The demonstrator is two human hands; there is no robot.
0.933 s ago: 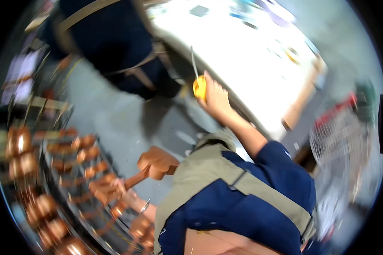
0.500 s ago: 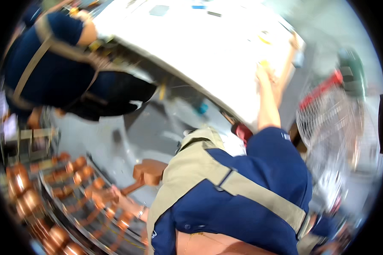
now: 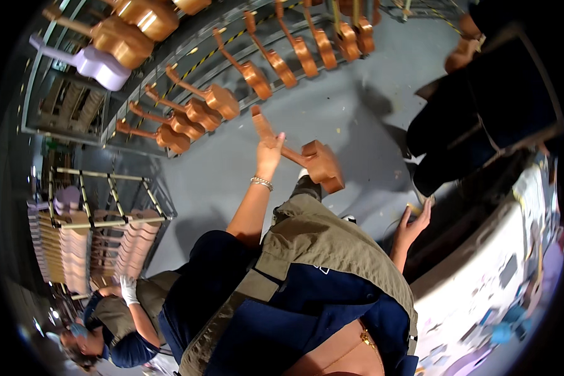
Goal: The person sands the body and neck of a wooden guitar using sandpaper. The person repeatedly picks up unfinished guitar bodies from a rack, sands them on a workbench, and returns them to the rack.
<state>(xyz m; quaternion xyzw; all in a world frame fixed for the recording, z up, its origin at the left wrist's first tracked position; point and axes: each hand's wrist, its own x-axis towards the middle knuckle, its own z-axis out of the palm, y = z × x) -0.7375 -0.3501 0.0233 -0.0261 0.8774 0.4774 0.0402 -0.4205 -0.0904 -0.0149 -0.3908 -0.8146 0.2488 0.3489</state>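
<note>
head view: the brown ukulele (image 3: 324, 168) is near centre, its neck gripped by the left hand (image 3: 270, 153). toward its four o'clock, the right hand (image 3: 413, 227) has thumb and fingers parted, near the white table (image 3: 448, 282). racked ukuleles (image 3: 255, 79) line ten o'clock; a co-worker's white glove (image 3: 128, 290) shows at eight.

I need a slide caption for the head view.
Left hand holding a brown guitar by its neck; racked guitars beyond.
</note>
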